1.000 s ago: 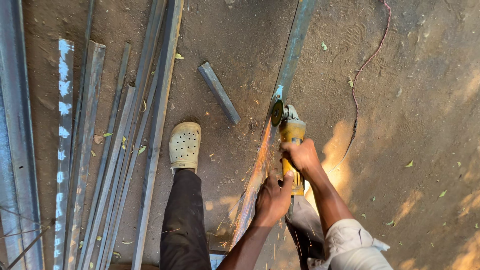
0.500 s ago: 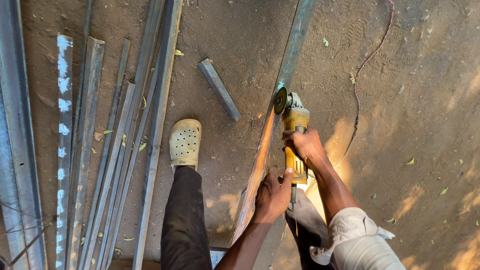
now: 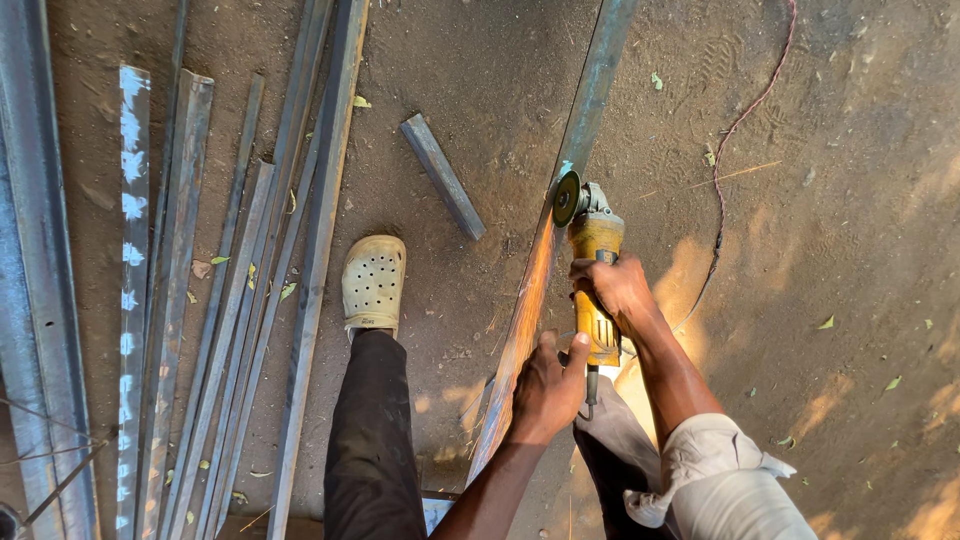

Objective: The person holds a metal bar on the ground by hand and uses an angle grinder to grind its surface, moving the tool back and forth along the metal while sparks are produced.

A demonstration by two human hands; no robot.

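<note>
A yellow grinder [image 3: 596, 270] with a dark disc [image 3: 567, 198] is seen. The long bar [image 3: 590, 110] is coloured blue-green above and rusty orange lower down. A beige clog [image 3: 374, 283] dotted with holes and black trousers [image 3: 372, 440] are shown. The cable [image 3: 745, 120] is reddish; the ground [image 3: 850, 250] is brown.

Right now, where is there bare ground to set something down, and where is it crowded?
Bare dirt lies right of the yellow angle grinder, beyond the thin red cable. A smaller patch sits between the short grey metal bar and the long rusty steel bar. The left is crowded with stacked long steel strips.
</note>
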